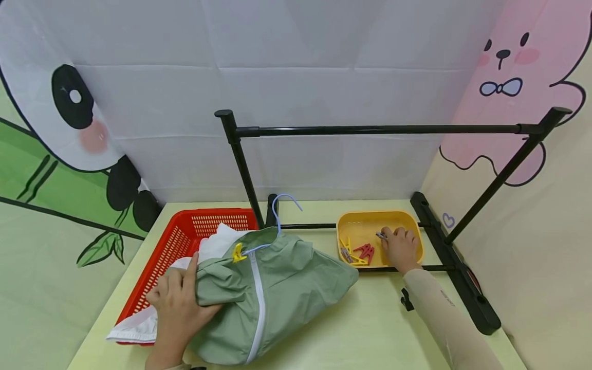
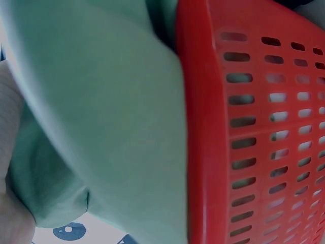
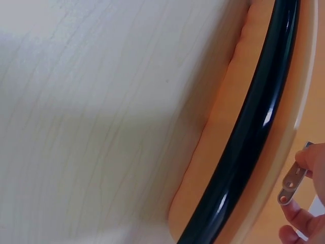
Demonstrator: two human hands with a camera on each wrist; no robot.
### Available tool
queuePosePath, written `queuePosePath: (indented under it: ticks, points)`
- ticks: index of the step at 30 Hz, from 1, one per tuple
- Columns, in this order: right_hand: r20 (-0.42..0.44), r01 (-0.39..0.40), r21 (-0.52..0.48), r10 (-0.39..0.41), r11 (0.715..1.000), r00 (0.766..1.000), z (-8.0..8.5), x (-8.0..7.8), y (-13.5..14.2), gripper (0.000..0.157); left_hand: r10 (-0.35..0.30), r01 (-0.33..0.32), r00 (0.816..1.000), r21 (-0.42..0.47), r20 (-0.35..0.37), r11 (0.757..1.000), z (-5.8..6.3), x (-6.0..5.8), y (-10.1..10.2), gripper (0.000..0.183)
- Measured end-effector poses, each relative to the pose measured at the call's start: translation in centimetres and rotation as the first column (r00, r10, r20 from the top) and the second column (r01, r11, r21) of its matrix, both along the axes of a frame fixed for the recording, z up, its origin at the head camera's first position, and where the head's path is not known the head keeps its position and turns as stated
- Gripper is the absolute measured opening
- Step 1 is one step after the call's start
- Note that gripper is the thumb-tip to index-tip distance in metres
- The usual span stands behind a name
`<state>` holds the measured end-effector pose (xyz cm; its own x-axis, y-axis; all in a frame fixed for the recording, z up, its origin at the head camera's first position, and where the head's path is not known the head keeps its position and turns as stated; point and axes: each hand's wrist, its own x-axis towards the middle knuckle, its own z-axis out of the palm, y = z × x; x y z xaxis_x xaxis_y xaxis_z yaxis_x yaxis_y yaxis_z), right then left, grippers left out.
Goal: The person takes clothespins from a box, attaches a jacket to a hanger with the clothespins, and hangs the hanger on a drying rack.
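Your two hands work apart over one pale table [image 1: 370, 318]. Your left hand [image 1: 178, 303] rests against one green garment [image 1: 291, 288], thumb and forefinger spread apart; you cannot tell from these views whether any fabric is pinched beneath. Your right hand [image 1: 401, 249] is over one yellow tray [image 1: 365, 226], its thumb and fingertips clamped on one grey clip [image 3: 293, 182].

The garment, with one white zip down its front, lies partly over the right side of one red basket [image 1: 162, 262] and partly on the table before you. One blue hanger [image 1: 279, 226] stands hook upward at the garment's neck; its one visible arm reaches one yellow clip [image 1: 238, 253] at the collar. White cloth [image 1: 224, 240] shows in the basket and over its near left corner; its number of pieces cannot be told.

In the tray's left half you see a pile of overlapping clips: at least two yellow ones, at least one red and one second grey clip [image 1: 346, 255], the exact total being unclear. One black rack [image 1: 379, 130] presents one top bar, two uprights and two lower bars, the nearer passing along the tray's near side.
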<state>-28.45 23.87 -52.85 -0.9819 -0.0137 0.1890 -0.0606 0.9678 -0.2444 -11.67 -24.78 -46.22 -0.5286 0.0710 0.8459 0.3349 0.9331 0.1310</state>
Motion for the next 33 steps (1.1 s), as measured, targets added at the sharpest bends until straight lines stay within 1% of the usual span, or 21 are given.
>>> queuePosePath:
  ticks: [12, 17, 24, 29, 33]
  points:
    - [-0.046, -0.002, 0.008, 0.002, 1.0, 0.999, 0.04, -0.28, -0.03, 0.03, 0.003, -0.003, 1.0, -0.004, -0.003, 1.0, 0.15, -0.1, 0.06, 0.095]
    - [-0.045, -0.009, 0.012, 0.009, 1.0, 0.999, 0.12, -0.26, -0.09, 0.031, 0.001, -0.001, 1.0, -0.003, -0.004, 1.0, 0.18, -0.03, 0.1, 0.095]
    - [-0.05, -0.02, 0.012, 0.021, 1.0, 0.999, 0.1, -0.12, -0.16, 0.03, 0.005, -0.004, 0.999, -0.017, 0.049, 1.0, 0.29, 0.31, 0.03, 0.097]
    - [-0.065, -0.039, 0.038, 0.041, 0.999, 0.997, 0.08, -0.09, -0.18, 0.031, 0.002, -0.002, 1.0, -0.007, 0.014, 1.0, 0.23, 0.19, 0.04, 0.095]
    - [-0.075, -0.045, 0.035, 0.048, 0.998, 0.996, 0.36, -0.06, -0.32, 0.032, 0.004, -0.004, 1.0, -0.004, -0.008, 1.0, 0.06, 0.08, 0.01, 0.095]
